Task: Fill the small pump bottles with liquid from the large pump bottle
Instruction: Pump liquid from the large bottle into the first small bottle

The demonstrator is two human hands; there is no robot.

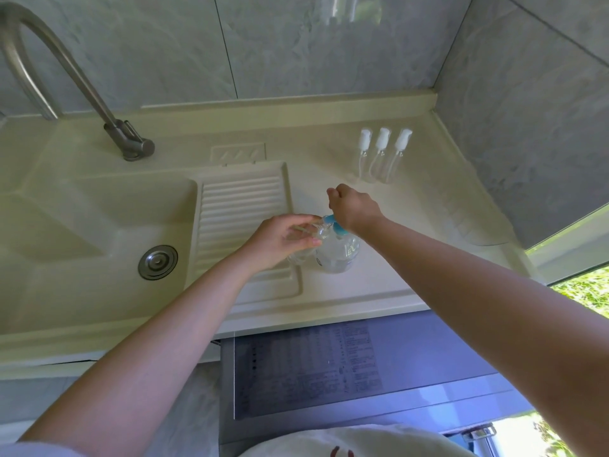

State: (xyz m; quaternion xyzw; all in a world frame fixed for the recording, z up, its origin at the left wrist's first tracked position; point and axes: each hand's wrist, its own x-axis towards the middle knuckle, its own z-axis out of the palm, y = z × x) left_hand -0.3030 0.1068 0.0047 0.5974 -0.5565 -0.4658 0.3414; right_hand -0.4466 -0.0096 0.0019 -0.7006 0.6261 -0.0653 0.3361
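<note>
A: Two hands are engaged at centre frame. The left hand (286, 239) is curled round a small clear bottle (304, 247), tilted, its open neck held just beside the blue spout of the large pump bottle (339, 250). The right hand (352, 206) rests on the blue pump head (333, 224) with its fingers loosely curled; whether it grips the head or only presses on it cannot be determined.

B: Failure modes?

A: Judged from this position: if the neck sits off the spout line, liquid lands on the counter (379, 285) or on the fingers. A wet, clear bottle is likely slippery and could slide in the grip. A hard press may also tip the large bottle, since neither hand is seen bracing its body.

B: Anything further back?

A: Left of centre, the ribbed drainboard (242, 206) and the sink (99, 232) would catch runoff on that side only. At upper right, three capped small bottles (382, 156) stand touching in a row, well apart from the hands; they appear empty.
</note>
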